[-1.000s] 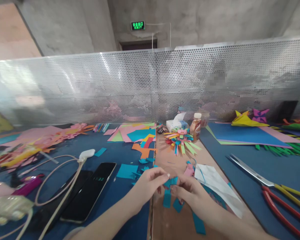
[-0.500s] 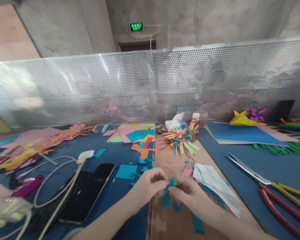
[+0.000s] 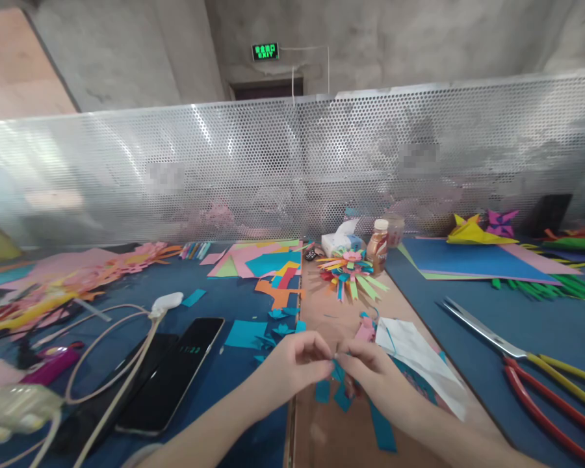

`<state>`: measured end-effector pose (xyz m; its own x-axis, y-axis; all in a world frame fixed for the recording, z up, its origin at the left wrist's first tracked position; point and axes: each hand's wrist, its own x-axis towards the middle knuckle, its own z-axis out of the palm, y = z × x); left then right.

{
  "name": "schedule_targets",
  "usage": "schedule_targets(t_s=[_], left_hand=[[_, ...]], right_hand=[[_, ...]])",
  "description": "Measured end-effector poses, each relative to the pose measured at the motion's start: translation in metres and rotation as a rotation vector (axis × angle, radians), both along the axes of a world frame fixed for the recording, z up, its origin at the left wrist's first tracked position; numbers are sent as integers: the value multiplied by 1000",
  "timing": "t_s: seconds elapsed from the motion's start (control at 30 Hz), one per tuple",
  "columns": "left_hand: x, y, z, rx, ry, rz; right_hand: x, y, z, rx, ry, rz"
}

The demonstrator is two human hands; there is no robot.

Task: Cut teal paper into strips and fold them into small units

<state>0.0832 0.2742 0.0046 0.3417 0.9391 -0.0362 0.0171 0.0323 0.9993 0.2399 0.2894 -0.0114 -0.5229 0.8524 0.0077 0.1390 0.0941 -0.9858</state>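
Over the wooden strip of the table, my left hand [image 3: 299, 361] and my right hand [image 3: 365, 367] meet fingertip to fingertip. Both pinch a small folded piece of blue paper [image 3: 338, 370], mostly covered by the fingers. Under the hands lie blue paper scraps [image 3: 322, 391] and a longer blue strip [image 3: 383, 429]. Left of my left hand are a blue paper sheet [image 3: 246, 334] and several small folded blue pieces [image 3: 283, 329]. A crumpled white paper [image 3: 419, 354] and a pink scrap [image 3: 365, 329] lie just beyond my right hand.
Large scissors [image 3: 507, 351] with red and yellow handles lie at right. A phone [image 3: 175, 377] and a white cable [image 3: 146, 351] are at left. Behind stand a brown bottle [image 3: 377, 247], a tissue pack [image 3: 341, 242], a multicoloured paper flower [image 3: 353, 270] and a perforated metal screen [image 3: 253, 175].
My fingertips have come closer together and shifted slightly on the blue piece, which now sits lower and shows less above the fingers.
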Motion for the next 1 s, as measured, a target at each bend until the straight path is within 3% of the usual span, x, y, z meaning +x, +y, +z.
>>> schedule_targets(t_s=[0.33, 0.53, 0.83, 1.0], left_hand=[[3, -1, -5, 8, -115, -21], [3, 0, -4, 29, -85, 70], [2, 0, -4, 119, -102, 70], [1, -3, 1, 200, 35, 95]], right_hand=[[0, -5, 7, 186, 42, -129], [-2, -6, -3, 52, 46, -91], [-4, -9, 7, -36, 124, -57], [-4, -8, 8, -36, 119, -59]])
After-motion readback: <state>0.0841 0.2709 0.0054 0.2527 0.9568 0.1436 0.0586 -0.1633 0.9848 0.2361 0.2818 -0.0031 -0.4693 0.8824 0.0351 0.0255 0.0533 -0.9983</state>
